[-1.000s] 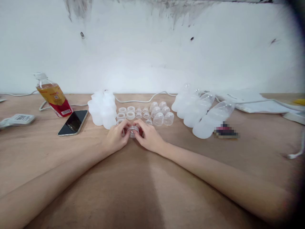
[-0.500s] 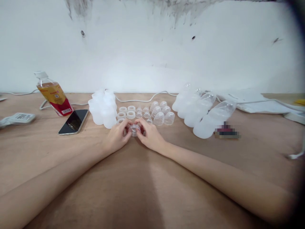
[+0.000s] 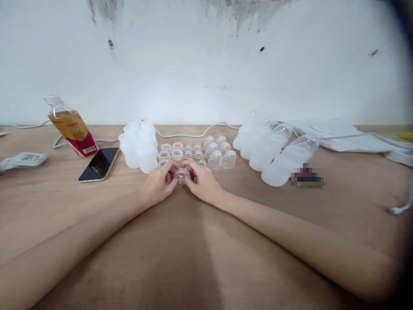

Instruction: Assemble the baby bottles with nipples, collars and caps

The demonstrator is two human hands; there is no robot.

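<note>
Between the fingertips of my left hand point(image 3: 161, 181) and my right hand point(image 3: 202, 181) is a clear plastic bottle ring point(image 3: 182, 175), pinched from both sides close above the table. Whether a teat sits inside it I cannot tell. Just beyond my hands stand rows of small parts: translucent collar rings point(image 3: 177, 154), clear soft teats point(image 3: 198, 154) and clear domed caps point(image 3: 214, 160). My fingers hide the nearest rings and part of one teat. Frosted white bottle bodies point(image 3: 137, 148) cluster on the left. On the right stand frosted bottles with clear domed caps point(image 3: 277, 165).
A drink bottle point(image 3: 75, 131) stands at the left behind a phone point(image 3: 98, 165). A white tagged device point(image 3: 26, 160) lies farther left. White cable point(image 3: 193, 136) runs along the wall. A blurred dark object point(image 3: 306, 176) and white plastic bags point(image 3: 342, 140) are on the right.
My hands and the ring shifted slightly to the right at first, then stayed nearly still. The grip with both hands looks the same. The surrounding parts have not moved.
</note>
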